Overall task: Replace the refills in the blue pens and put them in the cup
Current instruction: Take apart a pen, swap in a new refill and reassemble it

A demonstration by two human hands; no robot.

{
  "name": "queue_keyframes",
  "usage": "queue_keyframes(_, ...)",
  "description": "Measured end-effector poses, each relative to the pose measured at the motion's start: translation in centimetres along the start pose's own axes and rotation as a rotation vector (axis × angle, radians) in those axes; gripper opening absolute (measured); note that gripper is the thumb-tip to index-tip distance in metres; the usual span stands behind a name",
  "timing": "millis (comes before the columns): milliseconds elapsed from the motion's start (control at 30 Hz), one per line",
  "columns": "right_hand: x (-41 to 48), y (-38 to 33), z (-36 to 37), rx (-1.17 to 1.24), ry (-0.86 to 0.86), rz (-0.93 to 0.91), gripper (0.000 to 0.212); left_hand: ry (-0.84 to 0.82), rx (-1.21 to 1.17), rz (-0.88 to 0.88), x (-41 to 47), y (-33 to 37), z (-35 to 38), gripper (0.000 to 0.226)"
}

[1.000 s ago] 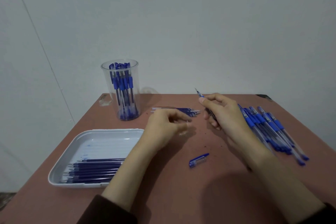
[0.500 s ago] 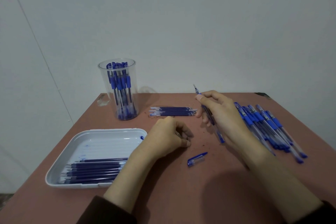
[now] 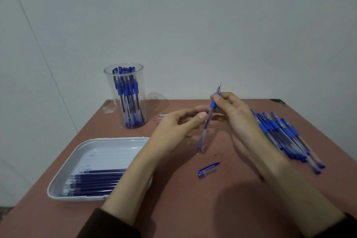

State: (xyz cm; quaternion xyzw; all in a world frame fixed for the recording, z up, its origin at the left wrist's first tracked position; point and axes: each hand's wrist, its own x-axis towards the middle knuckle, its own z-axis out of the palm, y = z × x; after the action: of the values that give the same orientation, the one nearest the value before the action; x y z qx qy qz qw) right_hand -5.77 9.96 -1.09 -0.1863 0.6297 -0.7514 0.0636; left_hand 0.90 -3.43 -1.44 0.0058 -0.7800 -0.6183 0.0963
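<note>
Nearest me, a blue pen cap point(image 3: 209, 169) lies below my hands. Left of my left hand point(image 3: 173, 131) sits the tray point(image 3: 90, 146) of refills point(image 3: 96, 178). My right hand point(image 3: 237, 120) pinches an uncapped blue pen point(image 3: 207, 123) by its grip, tip up. My left thumb sits just beside the barrel, and I cannot tell whether they touch. Right of my right hand lies a pile of pens point(image 3: 280, 133). Far left stands the cup point(image 3: 125, 110), holding pens.

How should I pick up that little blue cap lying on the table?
Pinch the pen cap across its thicker clear middle, coming straight down from above. It lies flat and slanted on the table with nothing touching it, so both long sides are free to pinch.
</note>
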Motion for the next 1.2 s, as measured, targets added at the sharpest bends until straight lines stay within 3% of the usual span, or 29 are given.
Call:
queue_keyframes(200, -0.1, -0.3, 0.0, 0.094, -0.015, 0.012, 0.013, 0.028, -0.152, -0.009, -0.1, 0.1, -0.1, 0.041)
queue_keyframes(400, 0.4, -0.3, -1.0, 0.144, 0.118, 0.032, 0.013, 0.013, -0.046, -0.012, -0.1, -0.1, -0.5, 0.017)
queue_keyframes(767, 1.0, -0.9, -2.7, 0.337, 0.152, 0.063, 0.005, 0.143, 0.0, -0.012, 0.2, -0.2, -1.8, 0.018)
queue_keyframes(1200, 2.6, -0.4, -6.1, 0.484, 0.491, -0.002, 0.006, 0.405, 0.129, -0.019, 0.9, -1.1, -3.9, 0.015)
